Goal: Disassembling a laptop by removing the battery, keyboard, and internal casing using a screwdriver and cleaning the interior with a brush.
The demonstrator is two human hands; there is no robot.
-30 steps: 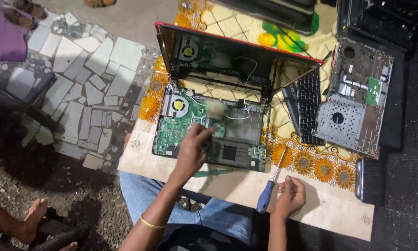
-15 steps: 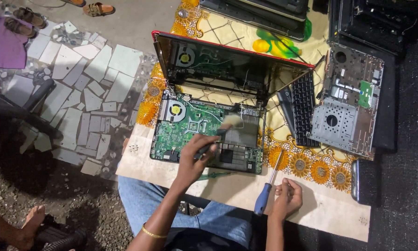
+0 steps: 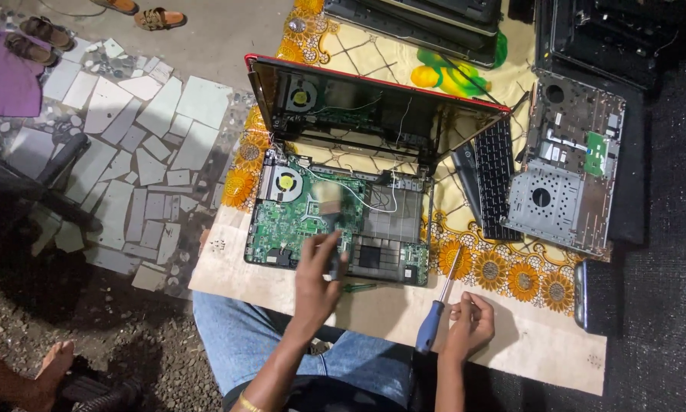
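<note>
Two hands working: left hand [image 3: 318, 276] gripping brush [image 3: 331, 221], bristles resting on green motherboard [image 3: 297, 221] of opened laptop; right hand [image 3: 471, 324] closing around blue-handled screwdriver [image 3: 438, 305], lying on surface [image 3: 526, 343] beside laptop.

Over to the right, a detached black keyboard [image 3: 495, 179] leans beside a grey laptop base shell [image 3: 564, 179]. Up top, dark laptops [image 3: 427, 23] are stacked on the sunflower cloth [image 3: 511, 275]. On the broken-tile floor [image 3: 129, 152], sandals [image 3: 148, 15] and a purple cloth [image 3: 7, 76] lie about.
</note>
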